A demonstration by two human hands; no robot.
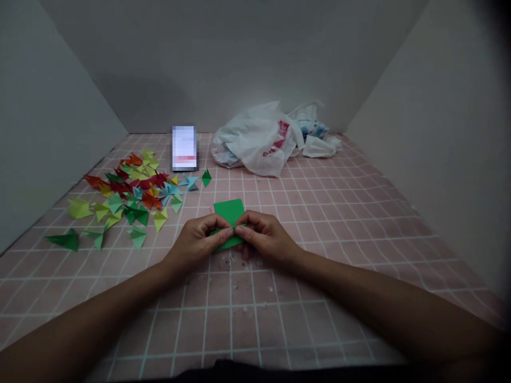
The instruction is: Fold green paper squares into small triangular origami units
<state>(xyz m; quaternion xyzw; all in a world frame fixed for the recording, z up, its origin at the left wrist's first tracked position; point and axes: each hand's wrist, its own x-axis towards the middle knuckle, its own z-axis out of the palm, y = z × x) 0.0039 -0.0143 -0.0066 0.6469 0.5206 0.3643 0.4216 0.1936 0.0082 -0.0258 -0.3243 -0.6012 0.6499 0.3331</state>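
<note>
Green rectangular paper sheet [228, 213] gripped low at the centre of the view, above the near part of a pale pink surface [279, 319] ruled with a white grid. Left hand [197, 244] and right hand [265, 238] close together on the sheet, fingers [223, 232] curled and clenched on the paper, thumbs and forefingers pinching it from either side, fingertips almost meeting at its middle. Upper part of the sheet standing clear of the hands at 12 o'clock; lower part mostly hidden behind the fingers, its fold too obscured to read. Tiny pink scrap [211, 209] just beside the sheet's upper left corner.

At 10 o'clock from the hands, a loose scatter of folded, pointed paper pieces [131, 197] in yellow, red, orange, pale blue and green, lying on the surface, well apart from both hands. Long dark green folded piece [64, 240] at the scatter's outer edge, around 9 o'clock. Small dark green triangular piece [206, 177] near 12 o'clock, just beside the scatter. Further back, a blurred rectangular object [184, 148] at 11 o'clock. At 1 o'clock, a crumpled white plastic bag [255, 141] with red print, then a blue-patterned packet [311, 127] and a crumpled white tissue [319, 147], all near the far grey wall [199, 64].
</note>
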